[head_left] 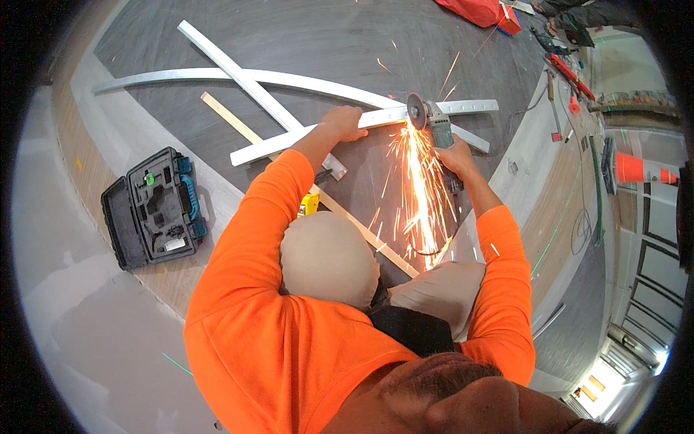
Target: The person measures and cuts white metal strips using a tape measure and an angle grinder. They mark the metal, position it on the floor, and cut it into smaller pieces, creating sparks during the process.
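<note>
My right hand [457,156] is wrapped round the body of an angle grinder [439,129]. The grinder's disc meets a light metal channel [289,139], and bright orange sparks stream from there toward my knees. Left of the cut, my left hand [344,123] grips the same channel. Beneath it cross a second straight metal channel [242,78] and a long curved-looking one [173,74]. A wooden strip [361,227] runs diagonally under the channel and past my knees. Beside my left knee is a yellow tape measure [309,204], partly hidden.
An open black tool case [155,210] lies at the left. At the far right are a red-handled tool [571,76], a hammer-like tool [554,108], cords and an orange cone [630,168]. A red bag [473,10] lies at the back. A green laser line crosses the floor.
</note>
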### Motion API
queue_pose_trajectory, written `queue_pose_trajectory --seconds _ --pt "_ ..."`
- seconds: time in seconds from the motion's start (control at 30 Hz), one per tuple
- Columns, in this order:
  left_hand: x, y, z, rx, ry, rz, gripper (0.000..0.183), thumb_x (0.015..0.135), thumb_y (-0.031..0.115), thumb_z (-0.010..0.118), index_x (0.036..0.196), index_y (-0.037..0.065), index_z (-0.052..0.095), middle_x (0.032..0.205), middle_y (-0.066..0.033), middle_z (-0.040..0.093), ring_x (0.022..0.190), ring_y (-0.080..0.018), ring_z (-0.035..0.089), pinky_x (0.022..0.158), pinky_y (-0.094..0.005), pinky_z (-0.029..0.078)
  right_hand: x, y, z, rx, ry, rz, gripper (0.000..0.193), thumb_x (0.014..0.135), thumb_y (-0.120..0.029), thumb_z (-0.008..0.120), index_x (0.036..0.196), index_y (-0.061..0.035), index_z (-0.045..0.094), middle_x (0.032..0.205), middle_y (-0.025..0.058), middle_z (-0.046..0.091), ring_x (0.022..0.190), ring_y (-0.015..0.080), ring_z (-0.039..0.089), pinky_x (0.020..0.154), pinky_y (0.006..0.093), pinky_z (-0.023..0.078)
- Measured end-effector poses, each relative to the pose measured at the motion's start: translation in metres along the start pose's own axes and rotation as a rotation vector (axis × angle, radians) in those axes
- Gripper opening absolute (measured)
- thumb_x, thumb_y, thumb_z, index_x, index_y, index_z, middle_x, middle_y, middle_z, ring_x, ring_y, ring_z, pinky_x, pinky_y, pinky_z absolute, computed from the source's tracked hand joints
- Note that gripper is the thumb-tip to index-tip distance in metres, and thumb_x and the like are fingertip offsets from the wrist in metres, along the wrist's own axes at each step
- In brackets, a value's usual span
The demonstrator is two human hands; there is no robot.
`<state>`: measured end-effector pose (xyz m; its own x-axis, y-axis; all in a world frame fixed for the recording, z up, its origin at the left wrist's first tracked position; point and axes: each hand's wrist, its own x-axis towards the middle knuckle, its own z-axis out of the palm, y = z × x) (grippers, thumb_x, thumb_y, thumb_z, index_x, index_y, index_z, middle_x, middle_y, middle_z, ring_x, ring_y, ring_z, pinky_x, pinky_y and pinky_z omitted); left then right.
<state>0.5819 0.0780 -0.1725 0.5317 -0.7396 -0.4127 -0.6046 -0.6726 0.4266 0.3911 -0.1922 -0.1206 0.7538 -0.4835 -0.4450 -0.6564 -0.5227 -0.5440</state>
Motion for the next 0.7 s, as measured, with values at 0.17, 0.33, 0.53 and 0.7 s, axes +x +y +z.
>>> queue_pose_trajectory --seconds 0.17,0.33,0.53,0.7 --pt "-0.002 0.0 -0.001 -0.007 -0.003 -0.017 0.051 0.085 0.042 0.073 0.115 0.002 0.065 0.117 -0.0196 0.068 0.112 -0.0361 0.064 0.094 -0.0454 0.051 0.007 0.002 0.002 -0.061 -0.025 0.019 0.07 0.061 -0.033 0.082 0.119 0.0031 0.064 0.111 0.0243 0.07 0.102 0.0347 0.069 0.093 0.0395 0.052" --pt "-0.002 0.003 -0.004 0.006 -0.02 -0.014 0.049 0.085 0.042 0.073 0.114 0.003 0.065 0.116 -0.0193 0.069 0.11 -0.0359 0.065 0.094 -0.045 0.051 0.013 0.008 0.006 -0.086 -0.02 0.057 0.073 0.06 -0.036 0.083 0.119 0.0022 0.064 0.115 0.0248 0.069 0.105 0.0366 0.067 0.094 0.0405 0.051" --pt "-0.001 0.002 0.0 0.008 0.016 -0.007 0.049 0.085 0.042 0.073 0.113 0.003 0.064 0.111 -0.02 0.069 0.105 -0.0368 0.066 0.09 -0.0465 0.052 0.014 0.004 0.007 -0.102 -0.004 0.007 0.075 0.06 -0.04 0.083 0.119 0.0019 0.064 0.115 0.0246 0.068 0.106 0.0372 0.067 0.095 0.0414 0.051" --pt "0.0 -0.004 0.011 0.014 0.056 0.019 0.049 0.086 0.042 0.072 0.113 0.003 0.062 0.105 -0.0211 0.07 0.099 -0.0393 0.068 0.085 -0.0493 0.054 0.023 0.002 0.011 -0.081 -0.006 0.011 0.071 0.061 -0.041 0.083 0.115 0.002 0.066 0.111 0.0226 0.07 0.104 0.0357 0.068 0.093 0.0418 0.052"
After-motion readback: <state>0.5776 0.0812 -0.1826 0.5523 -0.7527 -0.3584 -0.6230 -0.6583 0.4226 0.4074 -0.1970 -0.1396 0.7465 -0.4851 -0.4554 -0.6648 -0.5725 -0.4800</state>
